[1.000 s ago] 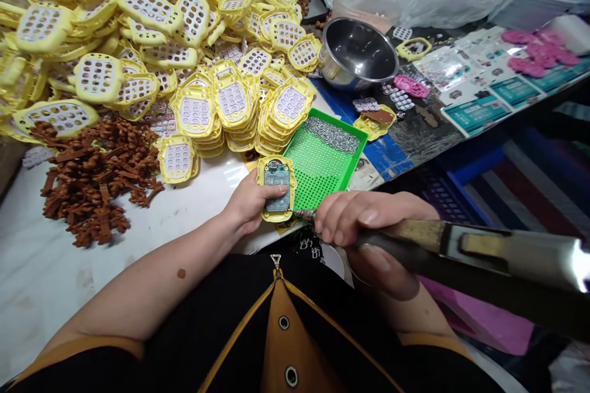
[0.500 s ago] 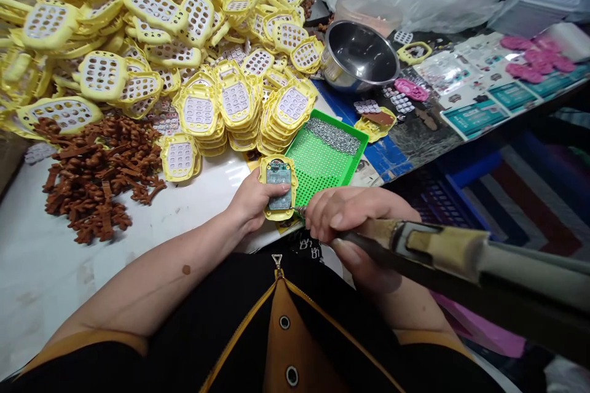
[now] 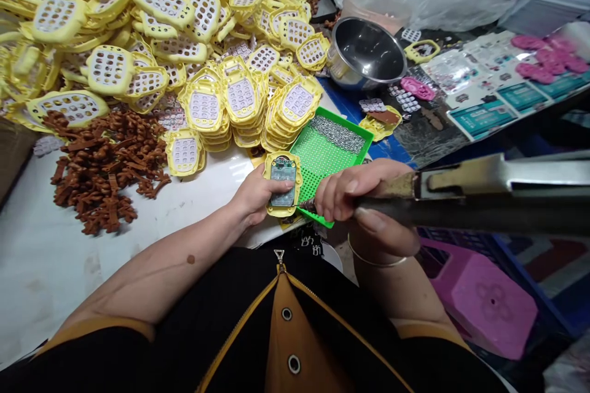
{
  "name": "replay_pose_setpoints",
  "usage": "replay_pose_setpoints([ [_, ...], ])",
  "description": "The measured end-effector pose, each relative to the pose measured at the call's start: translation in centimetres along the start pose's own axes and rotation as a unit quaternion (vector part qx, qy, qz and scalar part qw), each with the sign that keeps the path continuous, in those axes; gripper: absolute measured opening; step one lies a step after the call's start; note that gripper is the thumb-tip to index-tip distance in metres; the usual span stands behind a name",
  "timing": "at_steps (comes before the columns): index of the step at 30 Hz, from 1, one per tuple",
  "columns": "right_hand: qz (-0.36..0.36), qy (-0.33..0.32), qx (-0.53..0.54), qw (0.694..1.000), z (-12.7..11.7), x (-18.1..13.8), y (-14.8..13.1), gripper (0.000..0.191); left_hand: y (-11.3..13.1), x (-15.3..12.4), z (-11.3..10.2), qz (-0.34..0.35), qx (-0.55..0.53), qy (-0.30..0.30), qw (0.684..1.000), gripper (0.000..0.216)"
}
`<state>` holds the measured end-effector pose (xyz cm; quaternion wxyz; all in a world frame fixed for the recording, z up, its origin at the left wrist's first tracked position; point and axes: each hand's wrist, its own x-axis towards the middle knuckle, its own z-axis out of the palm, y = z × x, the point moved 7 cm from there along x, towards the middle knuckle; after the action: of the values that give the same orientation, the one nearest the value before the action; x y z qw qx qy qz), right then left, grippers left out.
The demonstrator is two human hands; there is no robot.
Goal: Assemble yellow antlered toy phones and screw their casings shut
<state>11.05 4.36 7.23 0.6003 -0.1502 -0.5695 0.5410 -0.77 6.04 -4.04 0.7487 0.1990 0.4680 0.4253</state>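
My left hand (image 3: 251,196) grips a yellow keypad shell (image 3: 283,183) with a small circuit board set in its back, held at the table's near edge. My right hand (image 3: 364,209) is wrapped round the grip of a long powered screwdriver (image 3: 483,193). The tool's tip touches the lower right corner of the shell. Just behind the shell lies a green perforated tray (image 3: 322,159) with a band of small screws along its far side.
A big heap of yellow keypad shells (image 3: 152,31) fills the back left, with neat stacks (image 3: 239,104) near the tray. Brown plastic parts (image 3: 104,166) are piled at left. A steel bowl (image 3: 364,52), pink parts (image 3: 548,58) and printed cards lie to the right. A pink stool (image 3: 479,301) stands below.
The screwdriver's body has swung up to nearly level and its tip has come against the shell's lower corner. My left hand keeps holding the shell in about the same place.
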Motion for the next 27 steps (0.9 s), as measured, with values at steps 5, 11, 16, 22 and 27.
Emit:
replay_pose_setpoints([
  [5,0.001,-0.026,0.04,0.999,0.1,1.3,0.7,0.01,0.0,0.2,-0.1,-0.002,0.001,-0.03,1.0,0.037],
  [11,0.017,-0.004,0.03,0.999,0.0,1.8,1.1,0.015,-0.1,0.3,0.0,-0.01,-0.02,-0.043,0.999,0.035],
  [16,0.022,0.003,0.028,0.999,0.0,2.0,1.2,0.015,-0.2,0.2,0.0,-0.015,-0.026,-0.032,0.999,0.035],
  [22,0.028,0.001,0.033,0.999,-0.6,2.5,1.7,0.013,-0.4,0.3,-0.2,-0.016,-0.03,-0.06,0.998,0.035],
  [27,0.053,-0.014,0.012,0.998,-0.4,2.2,2.0,0.017,-0.4,0.3,-0.2,-0.016,-0.022,-0.056,0.998,0.035],
])
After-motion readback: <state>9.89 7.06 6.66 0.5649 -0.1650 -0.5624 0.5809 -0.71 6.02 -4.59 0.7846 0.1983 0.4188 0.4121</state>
